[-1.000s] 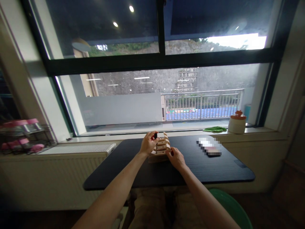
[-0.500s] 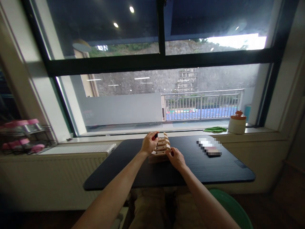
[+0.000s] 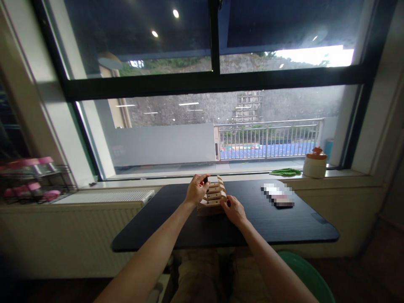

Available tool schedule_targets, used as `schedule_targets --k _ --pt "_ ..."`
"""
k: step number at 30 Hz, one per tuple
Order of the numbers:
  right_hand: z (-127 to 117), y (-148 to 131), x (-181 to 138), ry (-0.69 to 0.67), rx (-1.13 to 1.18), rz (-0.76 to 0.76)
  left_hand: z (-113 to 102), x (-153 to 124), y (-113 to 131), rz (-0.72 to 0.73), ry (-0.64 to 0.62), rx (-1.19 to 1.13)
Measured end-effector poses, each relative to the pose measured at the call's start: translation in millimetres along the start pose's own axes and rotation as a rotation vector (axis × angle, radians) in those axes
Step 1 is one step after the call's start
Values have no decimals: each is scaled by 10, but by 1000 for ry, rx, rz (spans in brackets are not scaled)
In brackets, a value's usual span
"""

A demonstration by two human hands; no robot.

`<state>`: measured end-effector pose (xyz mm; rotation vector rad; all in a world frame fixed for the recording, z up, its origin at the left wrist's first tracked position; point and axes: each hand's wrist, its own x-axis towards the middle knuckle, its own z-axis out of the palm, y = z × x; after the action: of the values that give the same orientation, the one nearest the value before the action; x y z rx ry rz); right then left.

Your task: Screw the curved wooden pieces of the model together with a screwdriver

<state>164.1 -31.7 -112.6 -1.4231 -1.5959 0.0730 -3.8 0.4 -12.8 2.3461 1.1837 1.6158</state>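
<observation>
Tan cloth trouser legs (image 3: 197, 277) are seen nearest, below the edge of a black table (image 3: 151, 231) with rounded corners; beside them at the right, a round green object (image 3: 304, 271) is cut off too far to be identified. Over the tabletop both bare forearms are stretched forward. By the right hand (image 3: 234, 209), the near right corner of a slatted wooden piece (image 3: 215, 196) is touched; its thumb and forefinger are set against the wood, while the exact bend of the other fingers cannot be told. The wooden piece is placed on the table, near the middle of its width, its pale slats pierced by small dark holes and its right side edged with a raised, striped strip. By the left hand (image 3: 195, 191), a black-handled screwdriver (image 3: 206, 180) is held upright over the left ends of the slats, the handle pinched between thumb and fingers; whether a screw is met by the tip cannot be told. Farther right on the table, a flat item (image 3: 277, 196) is blurred by pixels. At the left, a ribbed radiator (image 3: 94, 235) and pink-lidded jars (image 3: 46, 165) are seen. On the windowsill (image 3: 342, 174), a green cloth (image 3: 285, 172) is laid beside an orange-lidded jar (image 3: 314, 164). Beyond the glass, a metal railing (image 3: 268, 122) is backed by a grey rock wall (image 3: 189, 112).
</observation>
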Motion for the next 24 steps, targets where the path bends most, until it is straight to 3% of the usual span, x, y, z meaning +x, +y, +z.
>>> schedule_targets --k 16,24 --pt "-18 -14 5 -16 5 17 18 69 26 -44 -99 -124" --pt "-21 -10 0 -23 -6 20 -17 42 21 -30 -13 -25"
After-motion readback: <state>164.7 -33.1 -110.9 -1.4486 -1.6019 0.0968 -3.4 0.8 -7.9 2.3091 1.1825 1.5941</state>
